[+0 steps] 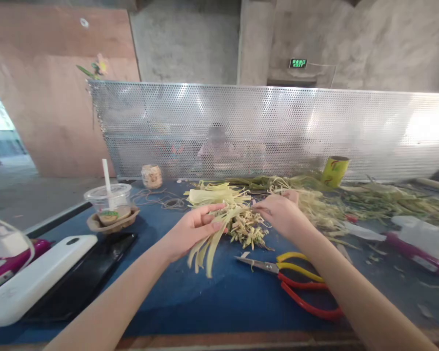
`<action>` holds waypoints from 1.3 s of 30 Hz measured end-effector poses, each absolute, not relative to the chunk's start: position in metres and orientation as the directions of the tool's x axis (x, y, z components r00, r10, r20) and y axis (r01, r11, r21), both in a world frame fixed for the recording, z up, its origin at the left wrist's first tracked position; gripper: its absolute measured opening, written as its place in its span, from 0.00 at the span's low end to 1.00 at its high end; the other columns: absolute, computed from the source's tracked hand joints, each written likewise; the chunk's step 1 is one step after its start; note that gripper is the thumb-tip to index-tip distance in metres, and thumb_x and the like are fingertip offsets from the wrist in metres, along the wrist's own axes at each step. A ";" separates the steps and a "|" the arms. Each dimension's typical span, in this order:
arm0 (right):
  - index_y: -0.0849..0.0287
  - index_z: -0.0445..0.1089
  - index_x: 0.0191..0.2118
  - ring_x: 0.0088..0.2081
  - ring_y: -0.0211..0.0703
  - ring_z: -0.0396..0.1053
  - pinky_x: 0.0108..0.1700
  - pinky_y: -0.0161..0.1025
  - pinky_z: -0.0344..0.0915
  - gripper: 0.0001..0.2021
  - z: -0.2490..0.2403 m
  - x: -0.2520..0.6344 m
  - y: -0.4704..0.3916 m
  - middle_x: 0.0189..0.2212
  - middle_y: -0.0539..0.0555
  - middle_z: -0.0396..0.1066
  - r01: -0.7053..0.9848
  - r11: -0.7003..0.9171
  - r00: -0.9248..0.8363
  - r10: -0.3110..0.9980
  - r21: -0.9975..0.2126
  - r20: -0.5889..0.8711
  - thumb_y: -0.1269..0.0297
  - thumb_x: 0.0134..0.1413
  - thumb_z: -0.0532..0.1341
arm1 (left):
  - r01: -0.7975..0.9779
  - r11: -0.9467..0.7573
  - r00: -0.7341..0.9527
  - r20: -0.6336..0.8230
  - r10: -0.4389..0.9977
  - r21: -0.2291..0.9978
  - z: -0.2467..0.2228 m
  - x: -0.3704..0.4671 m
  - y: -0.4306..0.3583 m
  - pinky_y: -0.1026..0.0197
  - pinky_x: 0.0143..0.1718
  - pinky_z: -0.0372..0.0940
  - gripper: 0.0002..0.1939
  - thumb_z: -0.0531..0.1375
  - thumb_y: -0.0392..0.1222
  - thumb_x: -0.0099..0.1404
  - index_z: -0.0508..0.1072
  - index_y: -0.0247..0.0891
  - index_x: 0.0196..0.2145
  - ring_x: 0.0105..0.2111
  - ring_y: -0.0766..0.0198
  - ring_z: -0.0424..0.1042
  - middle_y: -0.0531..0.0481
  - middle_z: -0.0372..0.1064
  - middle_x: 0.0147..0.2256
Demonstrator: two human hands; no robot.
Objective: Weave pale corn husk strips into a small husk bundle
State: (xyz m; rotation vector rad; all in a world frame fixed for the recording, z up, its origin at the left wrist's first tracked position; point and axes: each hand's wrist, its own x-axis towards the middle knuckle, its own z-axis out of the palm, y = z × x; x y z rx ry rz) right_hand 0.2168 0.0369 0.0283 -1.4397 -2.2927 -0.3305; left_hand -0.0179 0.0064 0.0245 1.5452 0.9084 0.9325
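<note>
Between the thumb and fingers of my left hand are pale green, husk-like leaf strips, whose loose ends hang toward me. Beside them lies a bundle of short cut stalks. My right hand is closed in a pinch at the bundle's upper right; its fingertips are partly hidden, so I cannot make out what is in them. Broad pale leaves spread out just behind both hands. In front of the bundle rest scissors with one yellow and one red handle, blades pointing left.
On the left stand a lidded plastic cup with a straw, a white power bank-like object and a black phone-like slab. A yellow-green roll and scattered fibres lie right. A perforated metal panel bounds the table's back.
</note>
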 end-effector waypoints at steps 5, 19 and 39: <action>0.48 0.55 0.59 0.56 0.60 0.54 0.51 0.60 0.48 0.28 0.035 0.207 0.024 0.59 0.58 0.55 0.810 0.587 -0.529 0.718 0.014 0.452 0.55 0.51 0.58 | 0.064 -0.114 0.349 0.085 0.933 0.991 0.019 -0.016 0.011 0.66 0.22 0.57 0.30 0.62 0.41 0.55 0.59 0.34 0.55 0.18 0.73 0.59 0.60 0.62 0.18; 0.62 0.73 0.24 0.24 0.36 0.63 0.30 0.35 0.58 0.10 0.010 0.169 0.043 0.21 0.49 0.69 0.189 0.336 -0.319 0.910 -0.923 0.266 0.59 0.44 0.62 | -0.409 0.091 0.319 0.049 0.947 0.908 0.011 -0.014 0.020 0.63 0.26 0.65 0.34 0.64 0.32 0.51 0.56 0.32 0.54 0.31 0.61 0.72 0.43 0.73 0.33; 0.61 0.68 0.28 0.16 0.29 0.55 0.20 0.30 0.51 0.14 -0.003 0.169 0.037 0.14 0.43 0.58 0.056 0.163 -0.345 0.929 -0.985 0.134 0.55 0.40 0.65 | 0.152 -0.375 0.112 0.361 0.926 0.915 0.001 -0.002 0.016 0.63 0.23 0.60 0.13 0.57 0.47 0.58 0.74 0.36 0.25 0.24 0.65 0.63 0.50 0.66 0.25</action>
